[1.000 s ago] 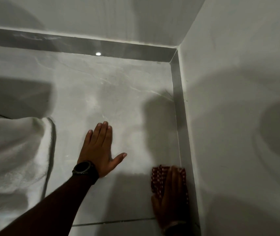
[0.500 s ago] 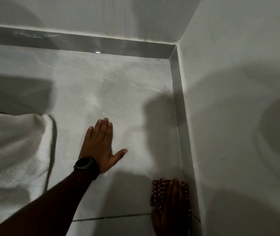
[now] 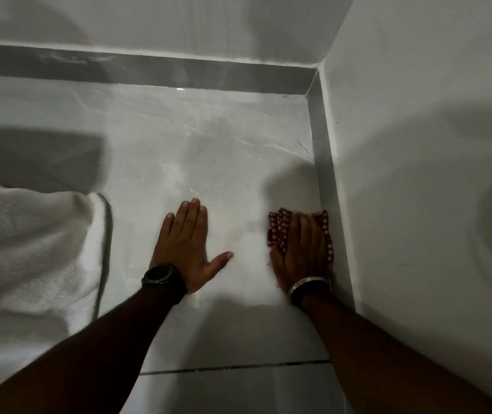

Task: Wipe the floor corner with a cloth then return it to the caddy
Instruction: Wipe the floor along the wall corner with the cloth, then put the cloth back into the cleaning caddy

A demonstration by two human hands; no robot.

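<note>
A red-and-white checked cloth (image 3: 277, 231) lies on the grey marble floor beside the right skirting strip. My right hand (image 3: 301, 249), with a silver bracelet at the wrist, presses flat on top of the cloth and covers most of it. My left hand (image 3: 188, 246), wearing a black watch, rests flat on the floor tile with fingers together and thumb out, holding nothing, about a hand's width left of the cloth. The floor corner (image 3: 310, 94) is farther ahead, where the two skirting strips meet. No caddy is in view.
A white towel-like fabric (image 3: 29, 252) hangs over the floor at the left. White walls (image 3: 418, 174) close in at the right and at the back, each with a grey skirting strip (image 3: 324, 162). A grout line (image 3: 232, 367) crosses the floor near me.
My right hand has slid the cloth forward along the right skirting, after pulling it back toward me half a second ago. My left hand has stayed planted on the tile.
</note>
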